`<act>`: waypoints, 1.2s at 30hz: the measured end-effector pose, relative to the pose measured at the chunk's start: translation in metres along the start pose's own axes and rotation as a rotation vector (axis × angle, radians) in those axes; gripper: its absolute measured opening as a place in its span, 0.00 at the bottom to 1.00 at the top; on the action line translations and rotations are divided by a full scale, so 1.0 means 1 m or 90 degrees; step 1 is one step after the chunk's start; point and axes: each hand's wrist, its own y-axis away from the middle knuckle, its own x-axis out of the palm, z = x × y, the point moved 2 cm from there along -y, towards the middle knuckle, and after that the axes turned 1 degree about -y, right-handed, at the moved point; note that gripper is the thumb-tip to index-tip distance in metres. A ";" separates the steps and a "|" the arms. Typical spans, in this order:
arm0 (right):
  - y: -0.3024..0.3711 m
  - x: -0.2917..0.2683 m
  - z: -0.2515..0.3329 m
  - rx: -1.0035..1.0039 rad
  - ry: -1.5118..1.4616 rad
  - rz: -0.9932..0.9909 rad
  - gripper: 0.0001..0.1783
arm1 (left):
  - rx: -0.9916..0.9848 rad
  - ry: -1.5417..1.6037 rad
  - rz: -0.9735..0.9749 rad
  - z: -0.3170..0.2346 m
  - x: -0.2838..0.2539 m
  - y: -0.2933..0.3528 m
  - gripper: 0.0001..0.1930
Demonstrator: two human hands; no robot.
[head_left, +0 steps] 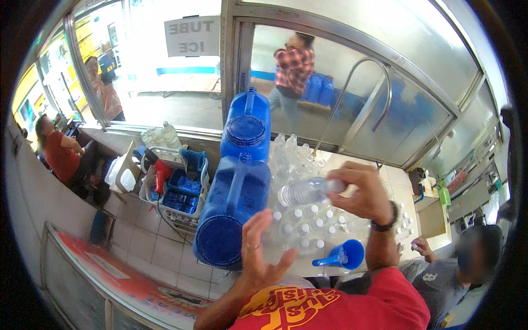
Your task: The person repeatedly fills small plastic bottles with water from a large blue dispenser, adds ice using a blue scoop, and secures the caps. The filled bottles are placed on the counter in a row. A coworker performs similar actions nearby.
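Observation:
My right hand (364,191) grips a clear plastic bottle (300,192) by its white-capped end. The bottle is tipped on its side, its ribbed base toward the left, above a group of capped bottles (309,226) standing on the white tiled counter (397,176). My left hand (259,258) is empty, with fingers spread, next to the front blue water jug (228,190). Near the counter's front edge lies a blue pitcher (352,254) with a handle. More clear bottles (286,146) stand toward the window.
Another blue jug (246,121) is behind the first. A curved metal pipe (379,82) rises from the counter's back. At left, a white cart (204,176) carries a red heat gun (159,173) and blue packs. A co-worker's hand (422,247) works at the right.

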 end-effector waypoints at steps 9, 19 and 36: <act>0.075 -0.070 0.049 0.034 -0.178 0.149 0.21 | -0.617 0.955 0.386 0.022 0.039 0.065 0.46; 0.120 -0.043 0.035 0.017 -0.167 0.155 0.28 | -0.789 0.928 0.445 0.001 0.000 0.046 0.41; 0.119 -0.049 0.054 -0.243 -0.178 0.206 0.25 | -0.854 1.001 0.606 0.026 0.001 0.068 0.41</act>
